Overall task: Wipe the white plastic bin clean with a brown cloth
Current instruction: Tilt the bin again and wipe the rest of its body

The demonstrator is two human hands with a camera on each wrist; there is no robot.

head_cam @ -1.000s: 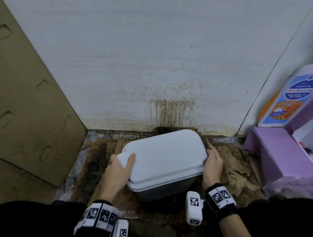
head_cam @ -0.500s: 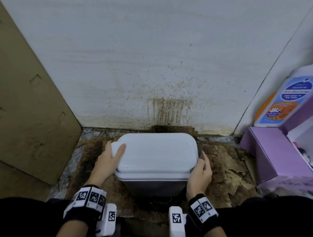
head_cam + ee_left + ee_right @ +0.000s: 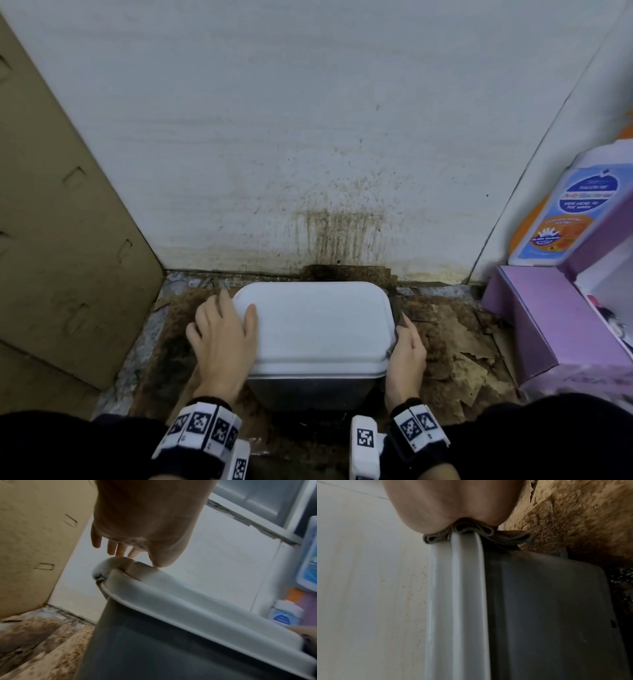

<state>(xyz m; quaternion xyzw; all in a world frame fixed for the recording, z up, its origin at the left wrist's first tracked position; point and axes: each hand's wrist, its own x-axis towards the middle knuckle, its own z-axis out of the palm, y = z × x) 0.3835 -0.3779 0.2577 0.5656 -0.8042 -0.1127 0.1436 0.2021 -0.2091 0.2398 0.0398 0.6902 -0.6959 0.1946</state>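
Note:
The white plastic bin stands on the floor against the wall, with a white lid on top and a grey body below. My left hand rests on the lid's left end, fingers spread and straight, thumb lying on the lid top. My right hand is at the lid's right edge near the front corner. It holds the brown cloth against the rim. In the right wrist view the cloth is bunched under my palm and folded over the rim.
A large cardboard sheet leans at the left. A purple box and a blue-and-orange bottle sit at the right. The wall behind has brown drip stains. Torn, dirty cardboard covers the floor.
The bin has turned from askew to square with the wall. My right hand slid along the right rim toward me with the cloth. My left hand's fingers spread over the lid's left end.

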